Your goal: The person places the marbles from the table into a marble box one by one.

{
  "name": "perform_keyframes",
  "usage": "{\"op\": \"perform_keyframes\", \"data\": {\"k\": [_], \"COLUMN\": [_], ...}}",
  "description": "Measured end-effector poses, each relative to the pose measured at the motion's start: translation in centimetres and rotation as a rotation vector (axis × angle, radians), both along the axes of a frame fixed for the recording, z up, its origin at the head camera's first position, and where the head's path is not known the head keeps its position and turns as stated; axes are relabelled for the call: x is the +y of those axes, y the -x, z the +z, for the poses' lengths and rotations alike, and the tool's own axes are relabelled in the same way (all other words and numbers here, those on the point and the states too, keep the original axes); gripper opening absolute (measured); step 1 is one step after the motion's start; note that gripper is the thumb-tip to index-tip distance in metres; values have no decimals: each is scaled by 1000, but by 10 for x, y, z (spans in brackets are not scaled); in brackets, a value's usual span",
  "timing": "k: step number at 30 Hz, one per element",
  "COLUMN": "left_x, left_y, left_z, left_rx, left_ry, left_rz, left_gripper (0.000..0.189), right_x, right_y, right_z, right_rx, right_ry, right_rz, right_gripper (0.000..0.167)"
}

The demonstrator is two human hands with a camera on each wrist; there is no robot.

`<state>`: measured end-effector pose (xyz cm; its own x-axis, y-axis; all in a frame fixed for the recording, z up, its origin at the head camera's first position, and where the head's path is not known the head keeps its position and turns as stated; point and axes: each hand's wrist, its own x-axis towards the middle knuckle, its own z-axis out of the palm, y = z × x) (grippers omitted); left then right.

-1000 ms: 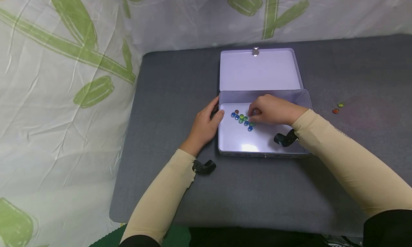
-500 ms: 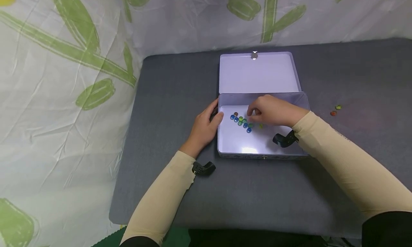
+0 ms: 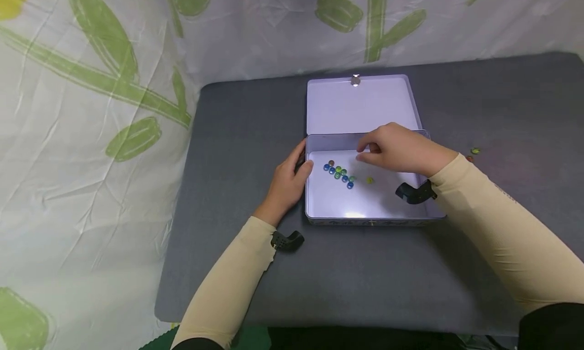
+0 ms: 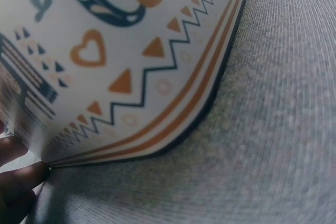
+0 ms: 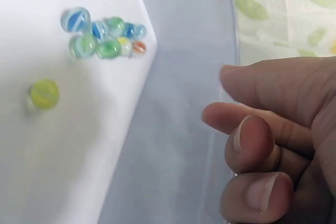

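Note:
A pale tin box [image 3: 337, 203] stands with its lid [image 3: 360, 104] folded back. Inside, a cluster of several blue and green glass marbles [image 3: 337, 176] and one brownish marble [image 3: 331, 163] lies left of centre. Apart from them sits a yellow-green marble [image 5: 44, 94]. My left hand [image 3: 287, 180] holds the box's left side, thumb over the rim; its fingertips [image 4: 21, 177] show at a corner of the patterned outer wall. Above the box floor hovers my right hand [image 3: 397, 150], thumb and fingers apart and loosely bent, with nothing between them.
Right of the box, a yellow-green marble [image 3: 475, 150] and a reddish one [image 3: 470, 158], partly behind the right sleeve, lie on the grey tabletop [image 3: 242, 152]. A white curtain with green leaf prints [image 3: 274, 31] hangs behind and to the left.
My right hand has lifted away from the cluster, up and to the right. A yellow-green marble now shows alone on the box floor. My left hand keeps its place on the box.

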<state>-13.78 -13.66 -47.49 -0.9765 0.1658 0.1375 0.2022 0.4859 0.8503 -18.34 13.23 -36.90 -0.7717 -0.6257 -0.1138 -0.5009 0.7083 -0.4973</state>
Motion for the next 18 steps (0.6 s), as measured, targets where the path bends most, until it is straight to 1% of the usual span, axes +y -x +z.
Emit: {"op": "perform_keyframes", "data": {"k": [3, 10, 16, 18], "left_x": [0, -4, -3, -3], "left_y": [0, 0, 2, 2], "left_z": [0, -2, -1, -1], "left_rx": [1, 0, -6, -7], "left_ry": [-3, 7, 0, -2], "left_rz": [-4, 6, 9, 11], "left_gripper": [64, 64, 64, 65], "right_x": [7, 25, 48, 56], "right_y": [0, 2, 6, 7], "right_z": [4, 8, 14, 15], "right_rx": [16, -7, 47, 53], "right_ry": [10, 10, -3, -10], "right_rz": [-23, -89, -159, -181], "right_gripper": [14, 15, 18, 19]}}
